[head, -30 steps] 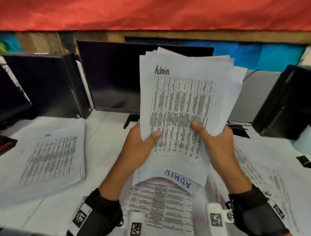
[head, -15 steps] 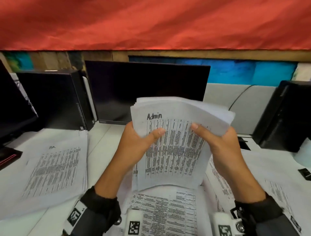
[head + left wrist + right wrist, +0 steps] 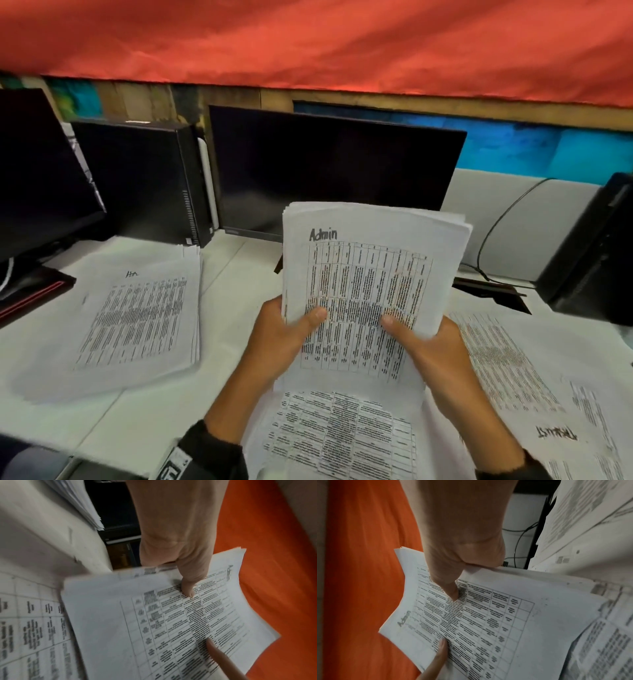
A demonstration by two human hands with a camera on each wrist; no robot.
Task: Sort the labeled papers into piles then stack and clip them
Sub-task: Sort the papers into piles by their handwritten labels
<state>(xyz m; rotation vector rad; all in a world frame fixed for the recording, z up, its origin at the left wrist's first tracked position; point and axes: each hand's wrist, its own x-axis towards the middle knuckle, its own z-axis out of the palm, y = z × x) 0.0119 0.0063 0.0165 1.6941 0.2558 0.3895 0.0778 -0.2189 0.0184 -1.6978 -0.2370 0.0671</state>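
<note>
Lying nearest on the white desk [image 3: 222,308], a printed sheet [image 3: 339,435] of table text sits flat between the two forearms, its lower part running out of view. Just above it, both hands hold one thick stack of papers [image 3: 363,291] upright off the desk, the top sheet marked "Admin" by hand above a printed grid. The left hand [image 3: 277,339] grips the stack's left edge, thumb pressed across the front page and fingers hidden behind; the left wrist view shows that thumb flat on the print. The right hand [image 3: 435,356] grips the right edge the same way, thumb on the front, fingers curled behind the sheets.

To the right, loose papers [image 3: 507,370] lie spread on the desk, overlapping, one with a handwritten label seen upside down that I cannot read for certain. To the left, well apart from the hands, a neat pile [image 3: 137,315] lies flat with a short handwritten label at its top, too small to read.

Farther back stand a dark monitor [image 3: 329,171], a black computer case [image 3: 144,178] to its left, and another black unit [image 3: 596,253] at the right edge. Red cloth [image 3: 308,41] hangs above.
</note>
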